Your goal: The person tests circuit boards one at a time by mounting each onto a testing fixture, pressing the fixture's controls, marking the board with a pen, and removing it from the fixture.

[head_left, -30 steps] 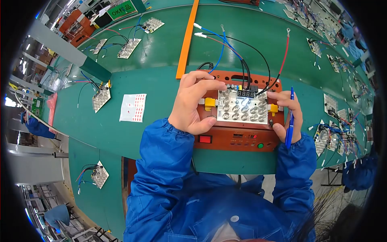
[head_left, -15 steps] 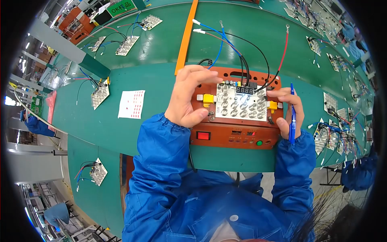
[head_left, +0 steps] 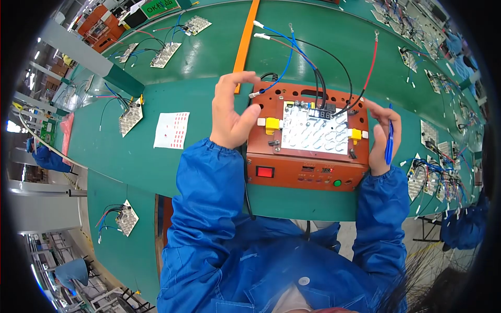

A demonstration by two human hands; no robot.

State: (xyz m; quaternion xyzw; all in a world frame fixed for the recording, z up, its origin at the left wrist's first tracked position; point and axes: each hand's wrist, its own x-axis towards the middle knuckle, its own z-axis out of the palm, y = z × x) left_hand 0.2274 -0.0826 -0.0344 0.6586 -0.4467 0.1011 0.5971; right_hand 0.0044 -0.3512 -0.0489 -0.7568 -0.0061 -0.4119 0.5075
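Note:
An orange-brown test box (head_left: pixel 305 163) stands in front of me, with a white circuit board (head_left: pixel 314 130) lying on its top between two yellow clamps, the left clamp (head_left: pixel 272 124) and the right clamp (head_left: pixel 355 135). The board glows brightly and carries a small digit display (head_left: pixel 319 113). Beside the box's left edge is my left hand (head_left: pixel 231 112), its thumb and fingers spread with nothing in them. At the right edge, my right hand (head_left: pixel 383 136) holds a blue pen (head_left: pixel 390 136) along its outer side, fingers curved next to the box. Black, blue and red wires (head_left: pixel 371 65) run from the board over the table.
A white sheet with red marks (head_left: pixel 171 130) lies left of the box. Behind it an orange strip (head_left: pixel 246 44) crosses the green table (head_left: pixel 209 94). Boards with wires lie at left (head_left: pixel 130 117) and in a cluster at right (head_left: pixel 430 175). A post (head_left: pixel 104 65) rises at left.
My left hand has drawn back leftward off the board area. My right hand has moved slightly right with the pen. The box has shifted a little, and the board now shines more brightly.

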